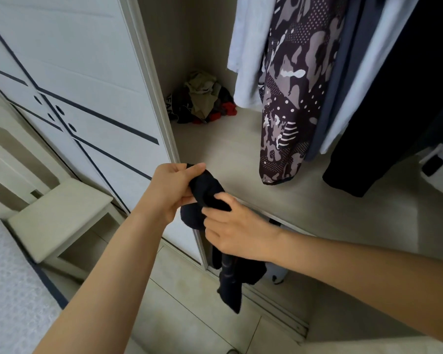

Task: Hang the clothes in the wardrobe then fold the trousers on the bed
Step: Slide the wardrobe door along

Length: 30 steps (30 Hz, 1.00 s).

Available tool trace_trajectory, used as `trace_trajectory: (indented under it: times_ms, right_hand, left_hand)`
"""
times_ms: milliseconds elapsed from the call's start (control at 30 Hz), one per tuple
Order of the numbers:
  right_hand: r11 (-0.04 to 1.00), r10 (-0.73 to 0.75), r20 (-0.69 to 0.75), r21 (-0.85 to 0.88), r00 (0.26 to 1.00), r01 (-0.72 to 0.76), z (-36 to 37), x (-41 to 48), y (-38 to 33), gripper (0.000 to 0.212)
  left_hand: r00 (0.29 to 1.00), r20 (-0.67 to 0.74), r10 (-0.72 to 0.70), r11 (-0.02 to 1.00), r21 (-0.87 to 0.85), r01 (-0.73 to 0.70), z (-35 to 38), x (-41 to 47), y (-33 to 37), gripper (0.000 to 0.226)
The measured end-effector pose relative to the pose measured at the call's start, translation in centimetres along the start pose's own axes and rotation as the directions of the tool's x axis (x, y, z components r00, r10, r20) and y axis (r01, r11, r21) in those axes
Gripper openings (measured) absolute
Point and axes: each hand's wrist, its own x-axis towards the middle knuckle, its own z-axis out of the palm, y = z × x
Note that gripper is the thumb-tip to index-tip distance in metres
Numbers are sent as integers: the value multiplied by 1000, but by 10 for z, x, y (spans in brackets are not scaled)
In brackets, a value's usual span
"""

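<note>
Gripped garment at centre, before wardrobe, left hand curled round its top, right hand pinching below, probably to straighten it for hanging; let its tail dangle toward 6 o'clock; could not tell its kind; clothes at 1 o'clock cut off above.

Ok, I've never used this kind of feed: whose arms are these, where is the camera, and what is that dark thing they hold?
There is no machine: one camera sits on a person's head, looking down at their own bare arms. The left hand and right hand both grip a black garment, its end dangling below. Ahead is the open wardrobe: a pile of crumpled clothes lies on its shelf in the back corner, and a patterned garment hangs among others. A pale chair stands at left.
</note>
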Motion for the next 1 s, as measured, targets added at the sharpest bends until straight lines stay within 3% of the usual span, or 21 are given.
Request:
trace_trajectory:
  times_ms: [100,167,300,433,600,733,833,933,1000]
  right_hand:
    - [967,189,-116,196,975,-164,-5,1,5,26]
    - [874,309,-12,399,951,-279,-6,-1,8,21]
    - [545,439,244,693,865,-472,-8,-6,29,17]
    - [450,521,103,810,847,-376,-21,-6,45,17]
    - [330,689,45,869,723,-369,-27,-8,53,13]
    - [291,737,54,874,674,-389,-30,-11,59,14]
    - [201,763,130,883,633,-424,-32,-15,62,11]
    - [131,765,181,896,618,-424,-33,-20,61,11]
    - [130,765,179,898,619,-421,-34,-23,60,12]
  left_hand:
    - [999,36,-8,997,-78,11,-1,3,-6,22]
    - [997,78,-1,993,-118,10,-1,6,-13,25]
    - [977,211,12,992,-129,15,2,3,-30,29]
    - [947,319,-35,999,-10,41,-1,-3,-40,30]
    - [897,441,31,982,152,-108,1,-19,-58,33]
    - [922,381,71,962,217,-164,1,-30,-73,33]
    - [957,264,121,909,358,-213,-5,-31,-83,40]
    - [982,56,180,826,534,-182,-17,-22,-95,16]
    - [988,-7,157,748,653,-115,-31,-19,-102,12]
